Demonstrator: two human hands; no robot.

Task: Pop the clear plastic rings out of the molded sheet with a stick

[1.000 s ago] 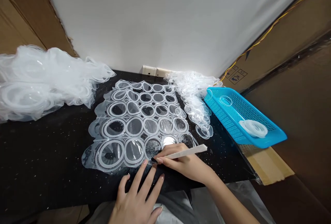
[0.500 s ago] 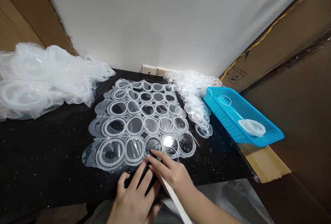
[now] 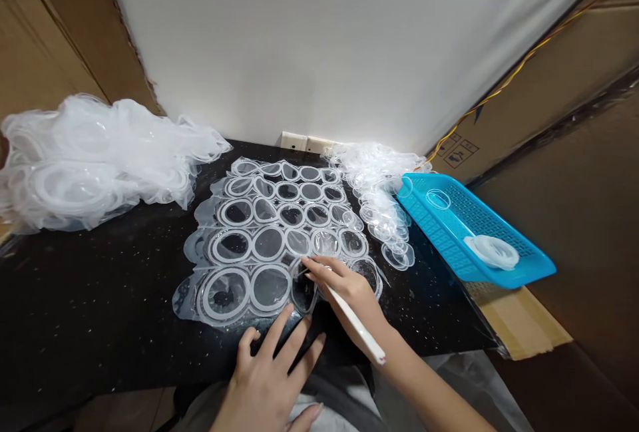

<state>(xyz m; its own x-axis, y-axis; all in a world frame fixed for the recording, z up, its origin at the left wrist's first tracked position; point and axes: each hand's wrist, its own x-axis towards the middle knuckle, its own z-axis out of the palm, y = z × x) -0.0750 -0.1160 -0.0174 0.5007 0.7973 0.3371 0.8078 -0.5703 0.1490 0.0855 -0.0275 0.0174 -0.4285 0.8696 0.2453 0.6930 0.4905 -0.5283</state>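
Observation:
A translucent sheet of joined white rings [image 3: 269, 243] lies flat on the black speckled table, several rows deep. My right hand [image 3: 344, 285] grips a slim white pen-like tool [image 3: 358, 327], its rear end slanting back over my wrist. The tool's thin tip is at a ring in the nearest row, third from the left; my fingers partly hide that ring and the one beside it. My left hand [image 3: 272, 369] lies palm down with spread fingers, its fingertips at the sheet's near edge. It holds nothing.
At the left is a large heap of ringed film sheets [image 3: 94, 159]. A pile of clear discs [image 3: 374, 182] lies behind and right of the sheet. The blue basket [image 3: 434, 245] at the right holds white rings [image 3: 492, 251]. Wall sockets [image 3: 307, 143] and cardboard [image 3: 529, 319] border the table [image 3: 114, 299].
My right hand has moved away from my left, up onto the nearest row of rings, with the white tool. My left hand stays near the sheet's front edge. The view has shifted slightly.

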